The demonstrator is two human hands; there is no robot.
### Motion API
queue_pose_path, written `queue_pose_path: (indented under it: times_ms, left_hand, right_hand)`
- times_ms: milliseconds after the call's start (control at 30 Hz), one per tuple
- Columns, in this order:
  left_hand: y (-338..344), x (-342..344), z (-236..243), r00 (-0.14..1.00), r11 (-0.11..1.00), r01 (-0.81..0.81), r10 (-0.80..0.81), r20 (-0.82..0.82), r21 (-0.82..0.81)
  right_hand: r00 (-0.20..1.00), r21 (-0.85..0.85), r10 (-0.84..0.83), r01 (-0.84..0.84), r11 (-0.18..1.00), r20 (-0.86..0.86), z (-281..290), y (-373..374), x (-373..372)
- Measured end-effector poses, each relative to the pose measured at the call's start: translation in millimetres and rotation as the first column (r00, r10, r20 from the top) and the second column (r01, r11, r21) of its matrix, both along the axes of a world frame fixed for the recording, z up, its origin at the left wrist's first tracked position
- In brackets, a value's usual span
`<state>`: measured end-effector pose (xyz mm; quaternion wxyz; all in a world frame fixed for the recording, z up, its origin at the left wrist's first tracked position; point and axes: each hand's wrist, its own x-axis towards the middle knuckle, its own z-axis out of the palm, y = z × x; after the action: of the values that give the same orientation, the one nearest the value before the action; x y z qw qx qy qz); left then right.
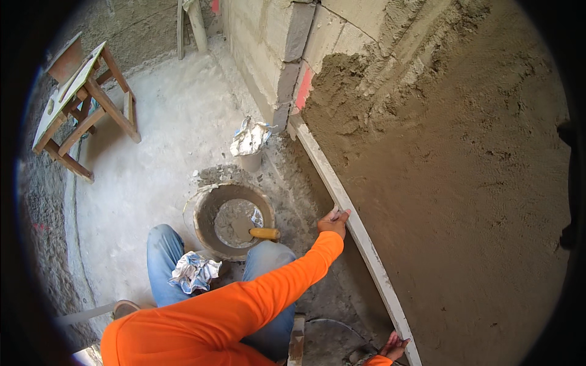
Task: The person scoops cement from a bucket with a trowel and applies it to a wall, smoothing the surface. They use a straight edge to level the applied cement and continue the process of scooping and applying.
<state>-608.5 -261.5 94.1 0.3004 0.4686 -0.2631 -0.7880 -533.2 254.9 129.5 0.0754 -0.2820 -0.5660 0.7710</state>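
My left hand (334, 221) is stretched out in an orange sleeve and grips a long pale straightedge (360, 235) about halfway along. The straightedge lies flat against a wall of wet brown plaster (464, 183). My right hand (394, 348) holds the same straightedge near its lower end, at the bottom edge of the view. My knees in blue jeans (165, 250) are bent below me, and a crumpled white and blue rag (194, 271) rests on one thigh.
A round pan of grey mortar (207, 213) sits on the floor by my knees, with a yellow-handled trowel (264, 233) in it. Behind it stands a small bucket with a crumpled bag (250, 141). A wooden stool (82, 104) stands at the far left. Bare block wall (274, 43) meets the plaster.
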Motion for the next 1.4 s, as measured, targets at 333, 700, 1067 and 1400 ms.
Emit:
queue_pose_path:
  times_ms: [333, 700, 1067, 1400]
  left_hand:
    - [-42.2, 13.2, -30.5, 0.990, 0.976, 0.142, -0.144, 0.000, 0.165]
    - [-59.7, 3.3, -100.9, 0.989, 0.961, 0.109, -0.131, 0.070, 0.256]
    - [-23.4, -1.0, -148.9, 0.896, 0.972, 0.230, -0.233, 0.378, 0.053]
    - [-27.9, 0.0, -175.2, 0.832, 0.952, 0.293, -0.299, 0.468, 0.086]
  right_hand:
    - [0.995, -0.081, 0.099, -0.097, 0.992, 0.018, -17.6, -29.8, 3.2]
    - [0.996, -0.033, 0.055, -0.052, 0.998, 0.069, -60.8, -52.7, 3.7]
    - [0.988, -0.067, 0.018, -0.008, 0.998, 0.153, -99.3, -3.2, 5.6]
    - [0.980, -0.145, 0.103, -0.079, 0.986, 0.169, -140.3, 2.1, 3.2]
